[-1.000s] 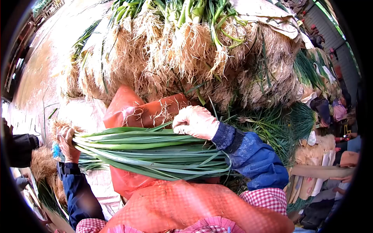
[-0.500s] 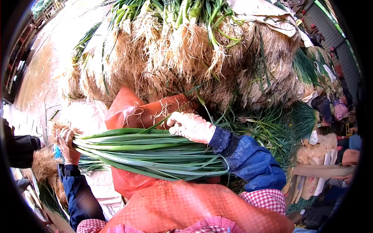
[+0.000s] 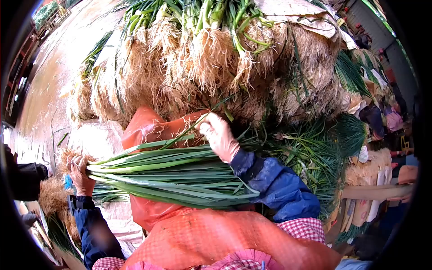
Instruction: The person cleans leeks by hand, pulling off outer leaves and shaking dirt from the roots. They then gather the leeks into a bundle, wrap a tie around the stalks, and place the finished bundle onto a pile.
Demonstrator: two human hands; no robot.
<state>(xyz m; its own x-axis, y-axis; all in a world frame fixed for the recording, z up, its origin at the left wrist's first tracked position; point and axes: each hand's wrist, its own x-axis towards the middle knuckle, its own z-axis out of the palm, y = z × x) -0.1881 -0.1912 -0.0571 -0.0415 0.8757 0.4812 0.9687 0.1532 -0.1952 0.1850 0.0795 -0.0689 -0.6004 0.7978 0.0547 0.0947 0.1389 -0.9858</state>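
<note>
From where I stand, the left hand [image 3: 81, 174] is where it was half a second ago, wrapped tightly round the root end of the bundle [image 3: 166, 175] of long green stalks. The pale roots [image 3: 67, 156] stick out on the far side of its fingers.

The right hand [image 3: 220, 137] is what has shifted. It lay against the upper leaves of the bundle in the earlier frame; now it is raised off them, nearer to the hanging roots of the big heap [image 3: 202, 63]. Its thumb and fingers are pinched on a thin leaf [image 3: 180, 135], which slants up from the top side of the bundle across the orange sheet [image 3: 144, 128]. That leaf rises more steeply than before, and the leaves along the upper edge have come up with it and fan out a little more.

The bundle itself lies crosswise in front of the person, roots toward the left hand and leaf ends near the blue right sleeve [image 3: 283, 184], just beyond the orange apron [image 3: 216, 234]. The sleeve has swung inward with the hand. The tangle of loose greens [image 3: 310, 153] beside the right arm looks much the same.
</note>
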